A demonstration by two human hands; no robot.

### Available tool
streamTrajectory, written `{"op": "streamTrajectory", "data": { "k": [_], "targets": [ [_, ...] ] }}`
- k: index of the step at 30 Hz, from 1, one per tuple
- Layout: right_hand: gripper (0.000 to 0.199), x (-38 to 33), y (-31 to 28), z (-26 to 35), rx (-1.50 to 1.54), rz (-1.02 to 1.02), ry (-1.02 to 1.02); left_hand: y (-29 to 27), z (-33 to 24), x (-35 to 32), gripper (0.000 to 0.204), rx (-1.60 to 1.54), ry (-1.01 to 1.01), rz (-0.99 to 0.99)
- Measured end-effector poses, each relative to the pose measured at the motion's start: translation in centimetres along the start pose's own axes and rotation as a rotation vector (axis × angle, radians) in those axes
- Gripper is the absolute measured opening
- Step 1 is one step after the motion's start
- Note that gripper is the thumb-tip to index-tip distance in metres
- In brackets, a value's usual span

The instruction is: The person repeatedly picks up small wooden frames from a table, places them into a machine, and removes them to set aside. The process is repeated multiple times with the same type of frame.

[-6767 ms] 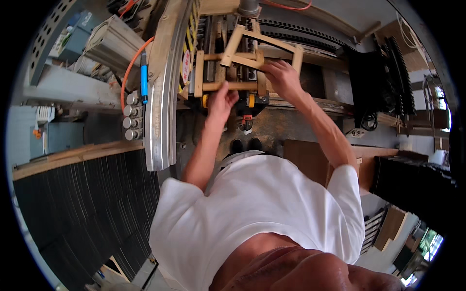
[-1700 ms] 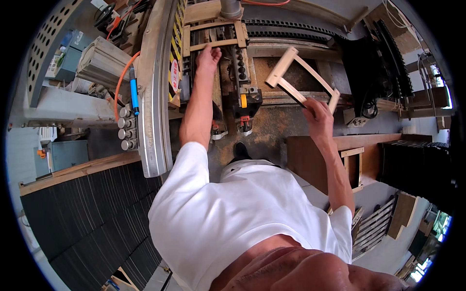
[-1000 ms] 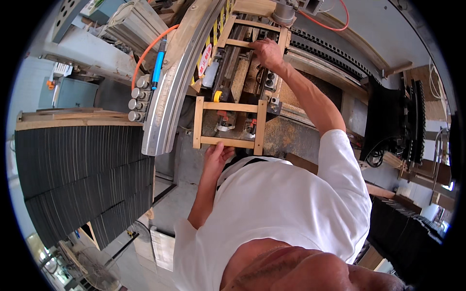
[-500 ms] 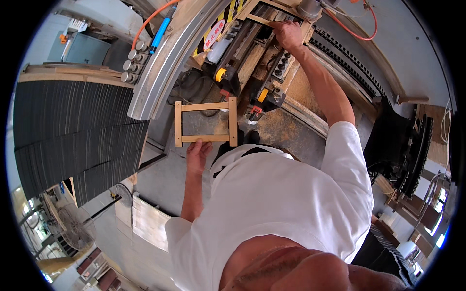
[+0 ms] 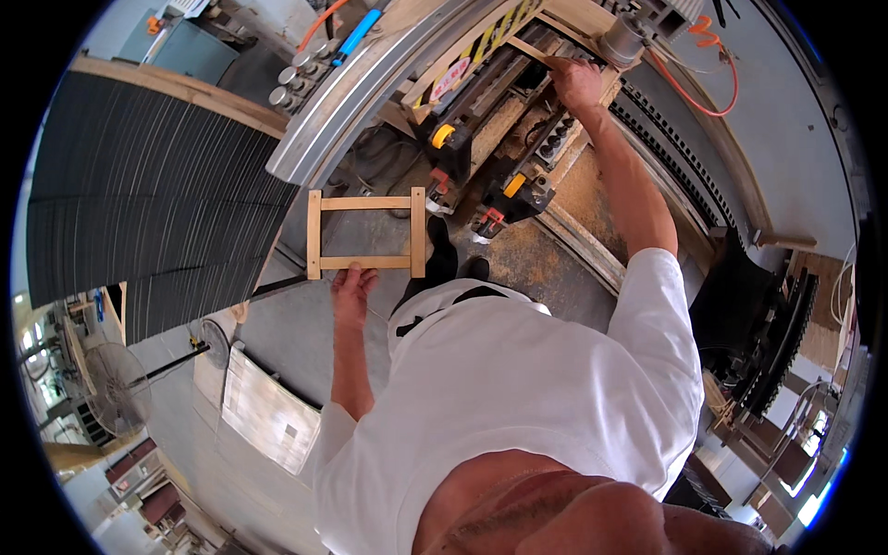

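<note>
My left hand (image 5: pixel 352 290) pinches the lower rail of a small rectangular wooden frame (image 5: pixel 418 231), fingers on one side and thumb on the other. The frame is held up in front of my waist, and the floor shows through its opening. My right arm stretches far forward over a woodworking machine (image 5: pixel 504 139). There my right hand (image 5: pixel 580 85) is closed at the end of a pale wooden bar (image 5: pixel 528 49), which lies at the machine's far end. Whether that bar belongs to a second frame I cannot tell.
Two machine heads with yellow knobs (image 5: pixel 444 136) point toward me. Sawdust (image 5: pixel 592 190) covers the bed and floor. A metal beam (image 5: pixel 319 139) runs along the left. Beyond it stand stacked dark slats (image 5: pixel 157 203). A fan (image 5: pixel 117 388) is at lower left, a black toothed part (image 5: pixel 786 324) at right.
The view has shifted a little. The left hand has carried the wooden frame slightly left, away from the machine heads. The right hand stays at the wooden bar.
</note>
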State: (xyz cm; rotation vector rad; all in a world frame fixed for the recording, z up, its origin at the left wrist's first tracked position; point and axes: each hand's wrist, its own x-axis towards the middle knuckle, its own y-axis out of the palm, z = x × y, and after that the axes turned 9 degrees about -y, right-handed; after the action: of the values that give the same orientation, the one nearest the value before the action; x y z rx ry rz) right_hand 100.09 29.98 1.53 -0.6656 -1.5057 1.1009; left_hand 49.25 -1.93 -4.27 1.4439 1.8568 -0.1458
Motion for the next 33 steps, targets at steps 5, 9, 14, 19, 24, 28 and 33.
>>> {"op": "streamTrajectory", "data": {
  "k": [5, 9, 14, 19, 24, 28, 33],
  "targets": [
    [0.033, 0.4, -0.6, 0.6, -0.030, 0.049, 0.025, -1.7, -3.6, -3.2, 0.017, 0.006, 0.180, 0.011],
    [0.030, 0.7, -1.9, 1.0, -0.036, 0.154, 0.077, -4.0, -8.2, -7.6, 0.016, -0.001, 0.358, -0.033],
    [0.039, 1.7, -2.3, 1.8, -0.143, 0.322, 0.214, -11.7, -15.2, -12.7, 0.020, 0.019, 0.654, -0.138],
    [0.036, 1.9, -6.3, 11.7, 0.189, -0.245, 0.245, -22.7, -24.9, -18.4, 0.015, -0.028, 0.871, -0.357],
    [0.027, -2.3, -13.2, 31.7, 0.767, -0.509, 0.054, -34.3, -37.1, -20.6, 0.021, 0.001, 0.890, -0.506],
    [0.019, -7.5, -13.9, 43.4, 0.819, -0.303, -0.179, -42.3, -46.9, -19.0, 0.023, 0.067, 0.765, -0.403],
    [0.017, -13.4, -9.5, 49.1, 0.999, 0.039, 0.046, -43.7, -52.4, -12.5, 0.027, 0.235, 0.534, -0.412]
  ]
}}
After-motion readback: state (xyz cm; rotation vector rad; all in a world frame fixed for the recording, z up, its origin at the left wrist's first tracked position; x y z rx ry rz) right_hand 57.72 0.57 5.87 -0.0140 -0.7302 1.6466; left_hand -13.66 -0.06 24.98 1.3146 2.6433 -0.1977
